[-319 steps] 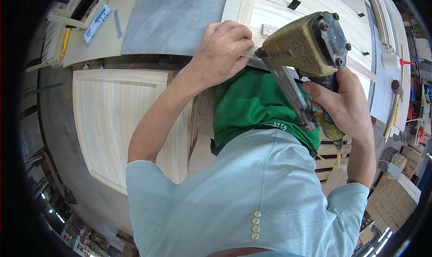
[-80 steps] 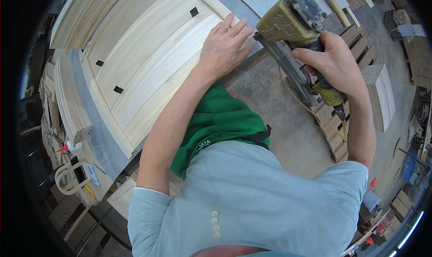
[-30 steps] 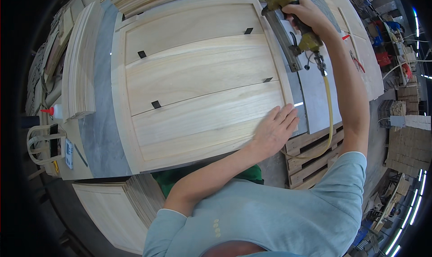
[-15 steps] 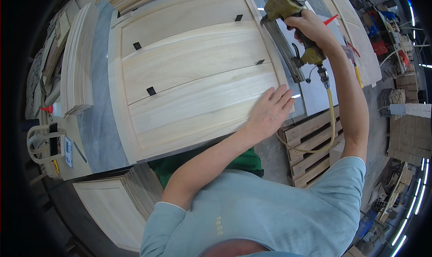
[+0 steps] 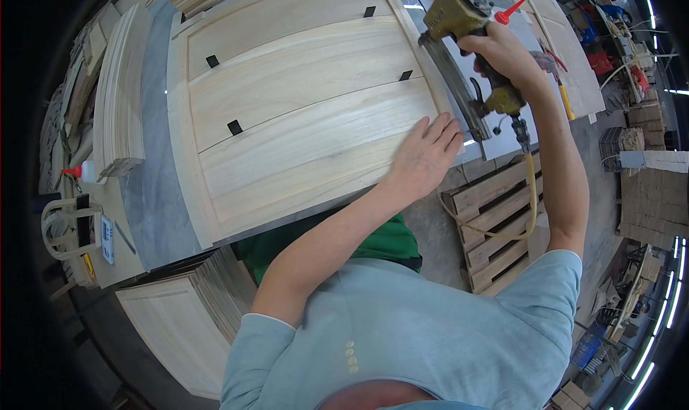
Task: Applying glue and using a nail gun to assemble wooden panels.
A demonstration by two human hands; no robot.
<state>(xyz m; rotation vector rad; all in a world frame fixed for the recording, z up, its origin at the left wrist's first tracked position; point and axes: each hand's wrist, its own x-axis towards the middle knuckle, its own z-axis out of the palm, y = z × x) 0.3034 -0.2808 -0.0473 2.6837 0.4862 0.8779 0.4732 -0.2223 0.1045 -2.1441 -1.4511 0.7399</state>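
A pale wooden framed panel (image 5: 308,112) lies on the grey-topped table, with several small black tabs (image 5: 235,127) set along its board seams. My left hand (image 5: 426,155) rests flat on the panel's near right corner, fingers stretched out and slightly apart. Wrapped round the handle of an olive-coloured air nail gun (image 5: 453,12) is my right hand (image 5: 504,54). The gun's long magazine (image 5: 459,87) lies just beyond the panel's right edge, its nose toward the far end. I cannot tell whether the gun touches the panel. A yellowish air hose (image 5: 532,187) hangs from its handle.
Wooden strips (image 5: 120,94) are stacked on the left side, near a red-tipped bottle (image 5: 87,171) and a small blue-white device (image 5: 107,239). More panels (image 5: 169,327) stand below the table. A slatted pallet (image 5: 495,223) lies at right. Another red-tipped bottle (image 5: 508,13) sits behind the gun.
The view has shifted slightly, so the panel appears a little higher and further left. My left hand stays on the corner, and my right hand still holds the nail gun beside the right edge.
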